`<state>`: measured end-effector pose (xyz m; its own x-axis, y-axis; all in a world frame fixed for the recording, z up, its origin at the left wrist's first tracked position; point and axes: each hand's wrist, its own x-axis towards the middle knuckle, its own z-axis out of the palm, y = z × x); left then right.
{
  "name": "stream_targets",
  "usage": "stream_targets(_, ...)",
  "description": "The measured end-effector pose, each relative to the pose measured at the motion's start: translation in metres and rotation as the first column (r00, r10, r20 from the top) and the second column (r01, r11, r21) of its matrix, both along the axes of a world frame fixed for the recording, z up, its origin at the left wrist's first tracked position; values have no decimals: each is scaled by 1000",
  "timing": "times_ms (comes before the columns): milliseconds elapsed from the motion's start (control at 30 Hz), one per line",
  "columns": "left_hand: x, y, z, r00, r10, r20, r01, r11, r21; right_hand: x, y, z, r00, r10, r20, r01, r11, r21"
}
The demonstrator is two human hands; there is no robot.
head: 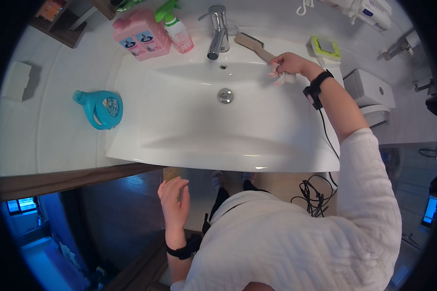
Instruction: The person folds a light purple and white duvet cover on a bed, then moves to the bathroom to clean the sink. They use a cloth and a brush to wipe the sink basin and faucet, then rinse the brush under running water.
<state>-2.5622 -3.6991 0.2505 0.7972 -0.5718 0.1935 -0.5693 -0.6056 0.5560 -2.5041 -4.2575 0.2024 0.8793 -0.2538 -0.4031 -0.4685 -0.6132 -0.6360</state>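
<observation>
A bunched pink-and-white cloth or mesh (284, 78) hangs from my right hand (290, 64), whose fingers are closed on it over the right rim of the white washbasin (189, 145). Right beside those fingers lies the handle end of a wooden brush (250, 43); whether they touch it cannot be told. My left hand (175, 200) is in the air in front of the basin, fingers apart, holding nothing. A chrome tap (217, 34) stands at the back of the basin, above the metal drain plug (225, 95).
Pink bottles (142, 36) and a green-topped spray bottle (178, 34) stand at the back left. A blue detergent jug (103, 109) is by the left rim. A yellow-green sponge box (325, 48) sits back right. A coiled black cable (315, 196) lies on the floor.
</observation>
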Motion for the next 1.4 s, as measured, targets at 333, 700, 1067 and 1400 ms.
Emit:
stream_targets(333, 24, -111, -17, 839, -304, -450, 92, 896, -435, -106, 123, 16, 979, -201, -28, 93, 321, 942)
stream_targets(700, 30, -177, -35, 278, -383, -881, -392, 792, -468, -119, 196, 49, 993, 107, 54, -100, 501, 860)
stream_targets(1067, 80, -129, -30, 420, -304, -855, -409, 778, -478, -49, 207, 78, 835, 542, 96, -453, 578, 679)
stream_targets(1400, 139, -73, -52, 491, -317, -811, -255, 839, -481, 71, 135, 147, 904, 219, 367, -366, 840, 401)
